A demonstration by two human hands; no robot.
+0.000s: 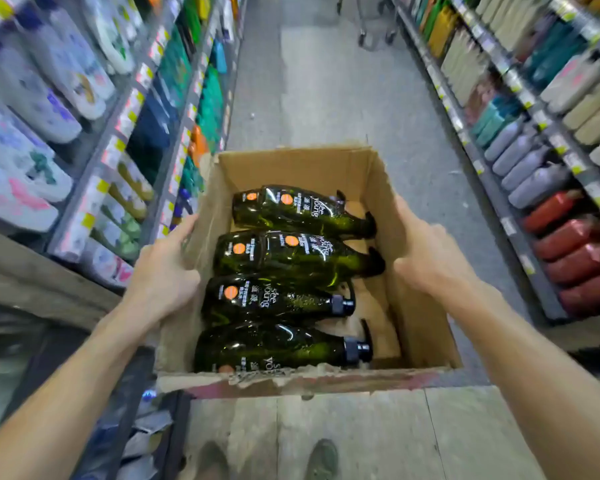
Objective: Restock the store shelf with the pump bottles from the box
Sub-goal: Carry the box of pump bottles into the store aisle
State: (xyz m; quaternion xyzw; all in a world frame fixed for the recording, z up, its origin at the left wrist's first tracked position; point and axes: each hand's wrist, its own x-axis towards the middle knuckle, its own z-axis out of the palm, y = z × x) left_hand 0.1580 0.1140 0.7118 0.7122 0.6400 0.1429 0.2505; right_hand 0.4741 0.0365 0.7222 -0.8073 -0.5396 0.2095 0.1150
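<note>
An open cardboard box (416, 306) is held up in front of me over the aisle floor. Inside lie several dark green pump bottles (278, 299) on their sides, stacked front to back, with black pump heads pointing right. My left hand (160, 275) grips the box's left wall, fingers wrapped over its edge. On the right wall, my right hand (430, 254) presses with its thumb over the rim. The right part of the box's bottom shows bare cardboard.
Store shelves run along both sides of a narrow aisle: white and green bottles on the left shelf (94, 188), grey, red and beige bottles on the right shelf (548, 188). A cart's wheels (374, 32) stand far down the aisle. My shoes (323, 459) show below.
</note>
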